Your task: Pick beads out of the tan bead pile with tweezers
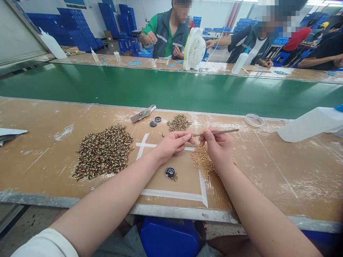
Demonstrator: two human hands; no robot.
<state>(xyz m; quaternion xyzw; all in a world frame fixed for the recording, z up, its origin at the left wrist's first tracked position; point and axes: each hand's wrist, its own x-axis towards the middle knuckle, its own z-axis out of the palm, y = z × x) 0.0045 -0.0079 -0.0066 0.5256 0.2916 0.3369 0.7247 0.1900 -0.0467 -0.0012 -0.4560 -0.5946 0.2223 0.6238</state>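
While the right hand (218,146) keeps its fingers clenched round a pair of tweezers (217,132), the tweezer tip meets the left hand (173,142), whose thumb and forefinger are pinched shut on something too small to make out. Both hands hover over the desk (268,178), at the far edge of a white taped square (171,194). Heap of tan beads (199,160) directly under the right hand, partly hidden by it. Small heap of brownish parts (179,122) just beyond the hands. Much larger heap of dark, red-flecked parts (103,151) to the left, well apart from the square. One black disc (169,172) lies inside the square near the left wrist. Judgement: if the big left heap is finished pieces, a good share of the work is done. The tan beads and the small far heap look like stock not yet used, so plenty is left. One piece is in hand now, held at the tweezer tip between the two hands.
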